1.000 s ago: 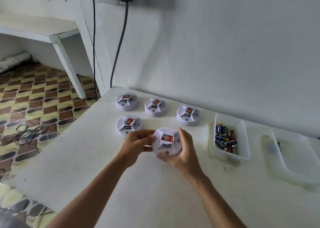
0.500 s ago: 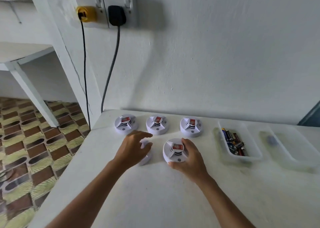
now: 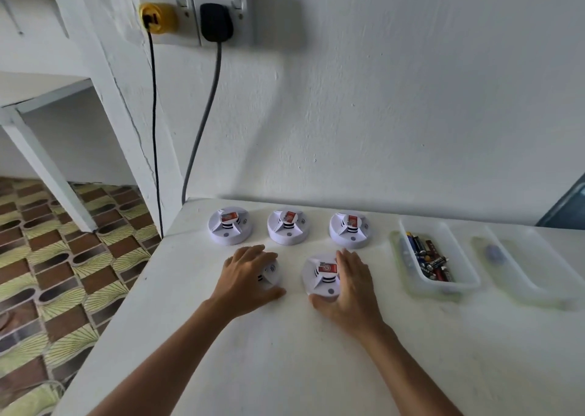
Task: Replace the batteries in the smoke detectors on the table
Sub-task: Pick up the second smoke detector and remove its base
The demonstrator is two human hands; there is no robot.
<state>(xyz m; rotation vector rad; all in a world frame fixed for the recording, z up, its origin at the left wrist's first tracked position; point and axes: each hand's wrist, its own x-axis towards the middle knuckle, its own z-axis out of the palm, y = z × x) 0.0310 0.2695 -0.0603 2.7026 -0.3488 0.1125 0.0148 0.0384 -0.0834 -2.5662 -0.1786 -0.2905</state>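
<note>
Five white round smoke detectors, red-labelled tops up: three in the far row (image 3: 230, 225) (image 3: 288, 227) (image 3: 349, 229), two nearer (image 3: 271, 273) (image 3: 320, 277). Mixed batteries (image 3: 428, 260) heaped in a clear tray (image 3: 443, 285).

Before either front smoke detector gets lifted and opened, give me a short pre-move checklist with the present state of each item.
1. Left hand on the front-left detector: ok, it lies over the top, fingers curled round it.
2. Right hand on the front-right detector: ok, fingers wrap its right side, thumb at the near edge.
3. Both front detectors flat on the table: ok.
4. Back row of three detectors apart from the hands: ok.
5. Batteries within reach: ok, the tray of batteries sits to the right.
6. Second tray ready for used batteries: cannot tell, its contents are blurred.
</note>
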